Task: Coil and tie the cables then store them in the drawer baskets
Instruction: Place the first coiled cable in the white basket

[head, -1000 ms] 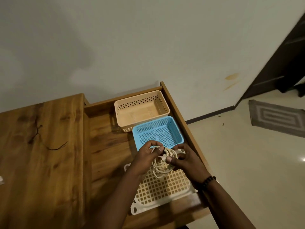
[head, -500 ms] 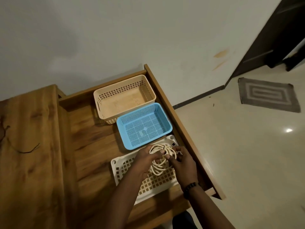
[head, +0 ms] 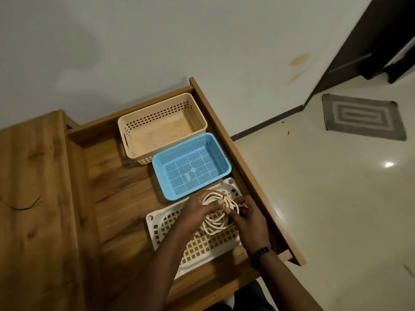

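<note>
Lowering coiled cable (head: 216, 217), pinched by left hand (head: 197, 206) and right hand (head: 248, 218), closer to white basket (head: 161, 223) beneath fingers; storage imminent

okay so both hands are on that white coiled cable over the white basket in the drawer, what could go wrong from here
1. The cable shows no tie, so its loops may spring loose if the left hand or right hand lets go.
2. The white basket has wide square holes; a cable end or loop could snag in them.
3. The drawer stands pulled out over the floor, and the hands work near its outer edge, so a dropped coil might fall outside.
</note>
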